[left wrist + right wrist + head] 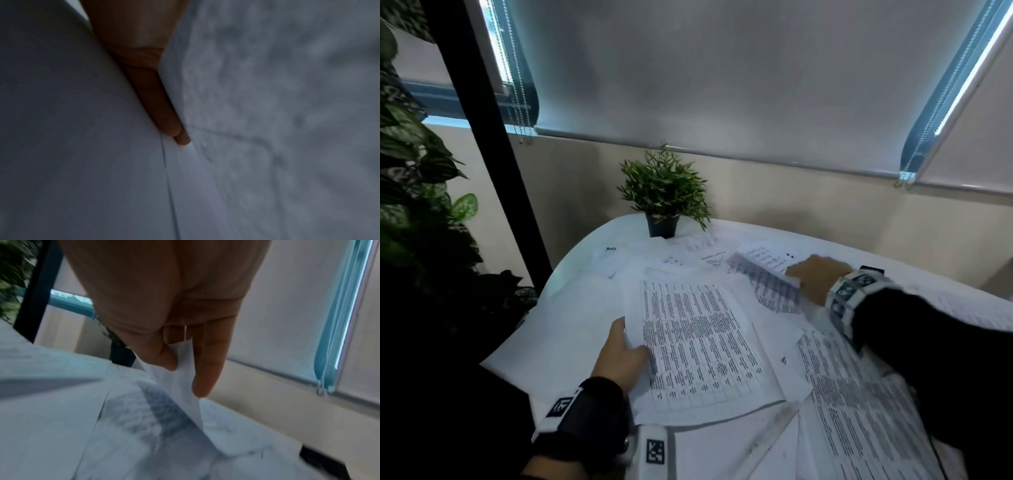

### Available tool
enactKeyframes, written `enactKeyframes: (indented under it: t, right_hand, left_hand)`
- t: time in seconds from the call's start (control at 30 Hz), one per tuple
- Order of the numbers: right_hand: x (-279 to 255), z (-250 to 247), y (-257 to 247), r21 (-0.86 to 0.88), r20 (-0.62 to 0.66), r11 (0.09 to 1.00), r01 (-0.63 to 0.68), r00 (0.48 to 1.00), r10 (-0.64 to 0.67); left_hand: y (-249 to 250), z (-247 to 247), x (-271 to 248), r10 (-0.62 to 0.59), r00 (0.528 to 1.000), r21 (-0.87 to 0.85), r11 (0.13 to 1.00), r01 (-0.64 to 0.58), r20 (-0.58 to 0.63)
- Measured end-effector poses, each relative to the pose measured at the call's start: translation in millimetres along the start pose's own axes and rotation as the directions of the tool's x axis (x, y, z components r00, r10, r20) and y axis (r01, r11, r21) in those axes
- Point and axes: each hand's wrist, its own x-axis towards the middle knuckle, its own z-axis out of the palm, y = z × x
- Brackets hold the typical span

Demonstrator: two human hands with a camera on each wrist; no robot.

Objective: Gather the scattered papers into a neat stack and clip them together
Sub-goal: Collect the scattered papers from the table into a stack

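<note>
Head view shows the left hand (619, 356) gripping a printed sheaf (698, 342) near the table's (571, 274) left edge, the right hand (815, 277) pinching a blurred sheet (767, 284).

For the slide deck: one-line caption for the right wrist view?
Right hand pinching a white printed paper sheet by its edge above scattered papers.
</note>
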Motion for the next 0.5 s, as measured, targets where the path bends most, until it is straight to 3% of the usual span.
enactKeyframes:
  t: [0.17,0.3,0.43,0.5]
  right_hand:
    - [-22,-67,7,-0.091,-0.042,0.99,0.106,0.993,-0.11]
    - [-44,-91,-16,-0.218,-0.029,0.943,0.249,0.965,-0.262]
    - [-53,-81,-52,-0.288,-0.035,0.83,0.479,0.86,-0.509]
    - [-57,-67,-68,-0.311,0.039,0.764,0.565,0.811,-0.584]
  left_hand:
    - [-5,-3,6,0.014,1.0,-0.035,0.999,-0.013,0.026]
    - [4,-5,6,-0.052,0.997,-0.117,0.991,0.058,0.057]
    - [9,-11,4,-0.205,0.974,-0.26,0.939,0.223,0.093]
    - [12,-14,3,-0.243,0.947,-0.377,0.874,0.307,0.21]
